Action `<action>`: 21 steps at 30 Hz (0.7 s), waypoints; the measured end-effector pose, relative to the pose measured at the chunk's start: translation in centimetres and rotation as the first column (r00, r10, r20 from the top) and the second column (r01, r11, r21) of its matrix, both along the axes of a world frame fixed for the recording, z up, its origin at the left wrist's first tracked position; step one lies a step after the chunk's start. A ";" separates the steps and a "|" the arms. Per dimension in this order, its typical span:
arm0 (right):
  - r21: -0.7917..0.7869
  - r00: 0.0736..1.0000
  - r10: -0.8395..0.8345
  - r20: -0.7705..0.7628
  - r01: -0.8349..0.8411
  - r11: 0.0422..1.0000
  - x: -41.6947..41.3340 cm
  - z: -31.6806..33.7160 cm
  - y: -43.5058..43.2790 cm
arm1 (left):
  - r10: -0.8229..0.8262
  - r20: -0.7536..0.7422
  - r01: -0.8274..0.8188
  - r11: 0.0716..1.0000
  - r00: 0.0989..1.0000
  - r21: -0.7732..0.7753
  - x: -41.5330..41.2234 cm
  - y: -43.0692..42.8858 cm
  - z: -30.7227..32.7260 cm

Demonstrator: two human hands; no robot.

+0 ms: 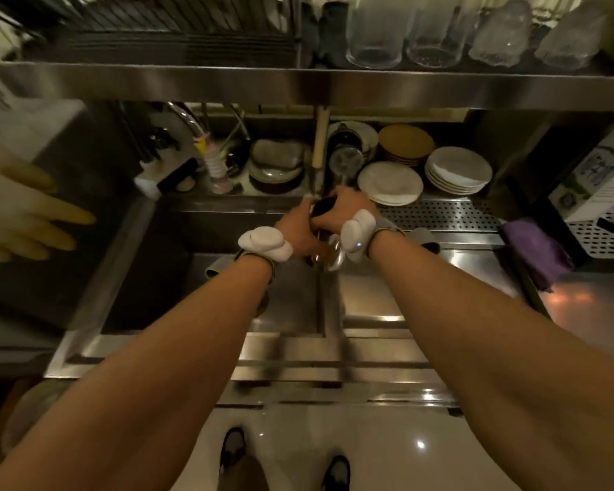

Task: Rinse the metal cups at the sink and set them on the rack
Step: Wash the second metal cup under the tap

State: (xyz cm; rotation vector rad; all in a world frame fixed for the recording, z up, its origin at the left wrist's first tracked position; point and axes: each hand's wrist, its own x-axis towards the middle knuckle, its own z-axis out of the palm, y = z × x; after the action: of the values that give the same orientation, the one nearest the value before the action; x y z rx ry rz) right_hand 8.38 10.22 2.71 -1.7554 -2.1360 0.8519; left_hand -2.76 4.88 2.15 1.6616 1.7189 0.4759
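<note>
Well, I saw both hands wrapped round one small round metal cup [322,206], dark inside, its mouth turned up toward me. The left hand [298,230] curled round it from the left and the right hand [346,207] from the right, so it was held tight between them. It sat over the far right corner of the deep steel sink [192,249]. The bent tap with the white ribbed tip [216,164] stood off to the left, and I could not tell if water was running. A shiny silver round thing [335,256] showed under the right wrist. It may have been another cup.

To rinse well, I thought the cup should turn slowly under the water, then tip to pour it all out. The holey metal drain tray [440,216], just to the right, looked like the rack. The cup should go there mouth down, clear of the stack of white plates [390,182].
</note>
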 end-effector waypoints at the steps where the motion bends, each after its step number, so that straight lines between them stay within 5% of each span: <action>1: -0.018 1.000 0.003 0.000 -0.003 1.000 -1.9 -0.1 -0.5 | 0.025 -0.017 -0.025 1.000 1.000 0.012 -1.4 -0.4 0.0; 9: -0.098 0.992 0.116 -0.041 -0.119 0.988 -16.6 -2.3 -1.2 | 0.205 -0.185 -0.202 0.979 0.961 0.036 -15.5 -1.4 -1.6; 16: -0.175 0.980 0.184 -0.071 -0.194 0.965 -21.9 -4.0 0.3 | 0.069 -0.120 -0.070 0.998 0.990 -0.003 -23.8 -0.8 -3.0; 21: -0.148 0.985 0.141 0.097 -0.126 0.981 -22.8 -5.9 1.5 | 0.004 -0.062 -0.005 1.000 0.998 -0.021 -25.3 0.3 -3.7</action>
State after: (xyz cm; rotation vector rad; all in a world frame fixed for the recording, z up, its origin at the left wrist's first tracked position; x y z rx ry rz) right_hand -14.47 11.69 -3.17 -1.7773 -2.3387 0.9858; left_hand -28.05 5.22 -1.58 1.6734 1.7666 0.4112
